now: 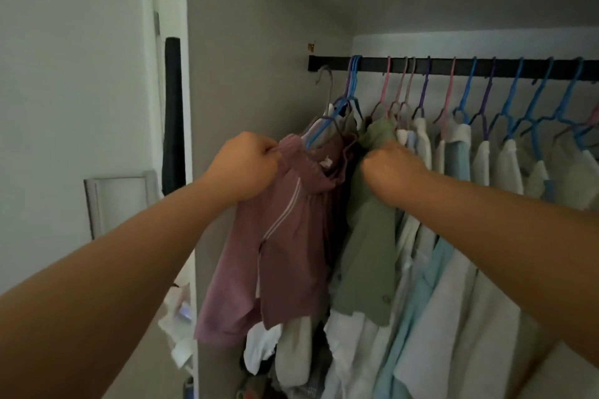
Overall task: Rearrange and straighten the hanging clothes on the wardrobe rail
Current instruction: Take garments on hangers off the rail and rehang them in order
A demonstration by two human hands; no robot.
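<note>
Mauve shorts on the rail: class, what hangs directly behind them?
Behind the mauve shorts, blue hangers and a dark garment's edge show beside the green shirt. The rest is covered.

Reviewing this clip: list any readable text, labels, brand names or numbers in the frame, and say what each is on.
No text is readable in this frame.
Small white tag inside the waistband of the mauve garment: too small and blurred to read.
Green shirt, black rail, hangers: no printing shows.
Clutter at the wardrobe bottom: too dark and blurred to tell.
</note>
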